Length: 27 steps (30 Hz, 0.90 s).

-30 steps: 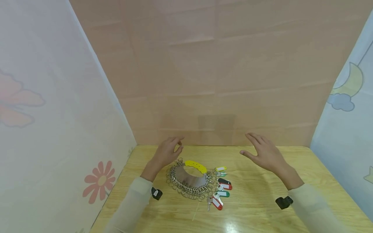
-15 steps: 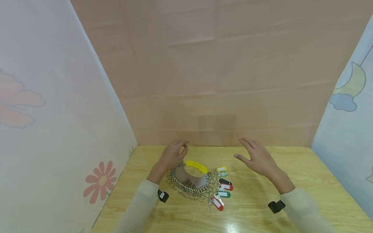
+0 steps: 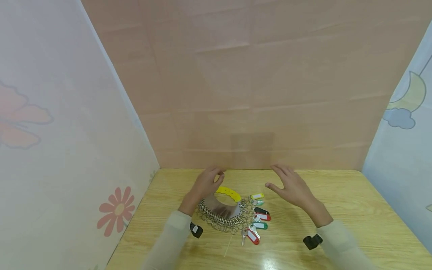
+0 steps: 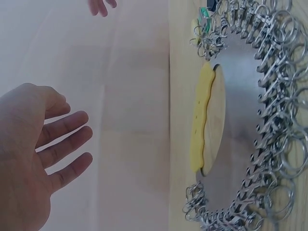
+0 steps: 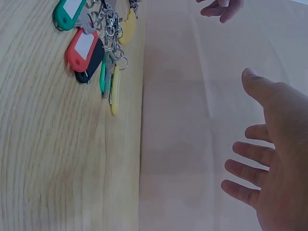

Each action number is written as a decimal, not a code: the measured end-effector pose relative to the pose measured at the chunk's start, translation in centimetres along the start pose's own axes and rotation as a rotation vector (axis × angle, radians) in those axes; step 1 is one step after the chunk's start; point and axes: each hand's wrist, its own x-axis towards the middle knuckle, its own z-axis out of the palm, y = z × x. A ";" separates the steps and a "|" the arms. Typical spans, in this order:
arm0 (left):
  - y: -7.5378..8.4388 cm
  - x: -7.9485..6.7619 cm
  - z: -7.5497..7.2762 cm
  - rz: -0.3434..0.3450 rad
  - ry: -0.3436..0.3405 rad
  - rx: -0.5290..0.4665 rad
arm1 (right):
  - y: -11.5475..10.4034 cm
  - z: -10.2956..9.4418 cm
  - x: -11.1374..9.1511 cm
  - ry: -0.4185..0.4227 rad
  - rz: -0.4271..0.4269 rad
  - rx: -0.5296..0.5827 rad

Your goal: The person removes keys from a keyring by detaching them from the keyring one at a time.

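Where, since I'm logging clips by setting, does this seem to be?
Probably a makeshift indoor recording booth: a wooden table backed by a brownish sheet, a flower-printed panel on the left, and small black wrist devices, likely cameras.

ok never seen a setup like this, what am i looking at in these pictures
There is no machine here, just a person's bare left hand and right hand. The wide view comes from a camera on the head, looking forward and down. The two closer views come from the wrists, probably from the small black boxes there. On the wooden table lies a curved metal plate with a yellow grip and many metal rings, with keys and coloured tags beside it. Neither hand holds anything.
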 end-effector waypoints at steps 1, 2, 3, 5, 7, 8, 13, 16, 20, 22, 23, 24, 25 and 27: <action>0.1 0.0 0.1 -0.003 -0.006 -0.004 | -0.1 0.1 0.0 0.002 -0.002 0.002; 0.1 -0.1 0.2 -0.011 -0.011 -0.007 | -0.2 0.2 0.0 0.007 -0.004 0.005; 0.2 -0.1 0.3 -0.015 -0.014 -0.007 | -0.3 0.2 0.0 0.013 -0.007 0.006; 0.3 -0.2 0.4 -0.017 -0.017 -0.006 | -0.4 0.4 0.0 0.028 -0.014 0.007; 0.3 -0.2 0.5 -0.017 -0.019 -0.009 | -0.5 0.5 0.0 0.044 -0.018 0.008; 0.3 -0.2 0.6 -0.017 -0.021 -0.014 | -0.5 0.6 0.0 0.052 -0.019 0.010; 0.4 -0.2 1.1 -0.035 -0.048 -0.038 | -0.5 1.0 -0.1 0.084 -0.026 0.022; 0.6 -0.2 1.3 -0.034 -0.062 -0.054 | -0.5 1.2 -0.2 0.086 -0.018 0.039; 0.8 -0.2 1.7 -0.017 -0.081 -0.058 | -0.7 1.5 -0.2 0.080 -0.003 0.065; 0.8 -0.1 2.0 -0.013 -0.094 -0.060 | -0.7 1.6 -0.1 0.080 -0.001 0.075; 0.9 -0.1 2.1 -0.012 -0.099 -0.064 | -0.8 1.7 -0.2 0.080 0.002 0.078; 0.9 -0.1 2.3 -0.015 -0.105 -0.071 | -0.8 1.7 -0.2 0.079 0.005 0.082; 1.0 -0.1 2.4 -0.015 -0.109 -0.079 | -0.8 1.8 -0.2 0.075 0.009 0.087; 1.2 0.0 2.7 -0.021 -0.120 -0.088 | -0.8 2.1 -0.2 0.066 0.019 0.096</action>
